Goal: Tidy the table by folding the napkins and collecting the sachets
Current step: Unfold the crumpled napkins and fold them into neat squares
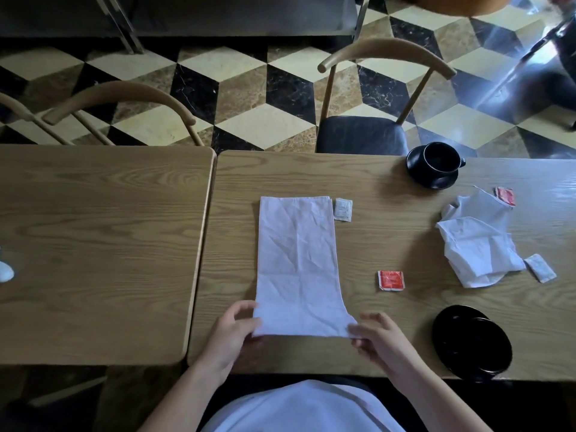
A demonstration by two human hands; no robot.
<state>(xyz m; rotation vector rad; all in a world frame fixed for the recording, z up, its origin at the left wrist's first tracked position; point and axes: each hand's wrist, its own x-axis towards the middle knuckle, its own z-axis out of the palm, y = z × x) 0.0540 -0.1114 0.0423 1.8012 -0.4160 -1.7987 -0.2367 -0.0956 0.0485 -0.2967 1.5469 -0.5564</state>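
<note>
A white napkin (297,263), folded into a long strip, lies flat on the wooden table (374,244) in front of me. My left hand (232,336) pinches its near left corner and my right hand (378,339) pinches its near right corner. A second white napkin (477,244) lies crumpled at the right. A white sachet (343,209) sits by the strip's far right corner. A red sachet (391,280) lies right of the strip. Another red sachet (505,196) and another white sachet (540,267) flank the crumpled napkin.
A black cup on a saucer (434,165) stands at the far right of the table. A black plate (470,341) sits near the front right edge. A second table (99,244) adjoins on the left, with something white (5,271) at its left edge. Two chairs (367,132) stand beyond.
</note>
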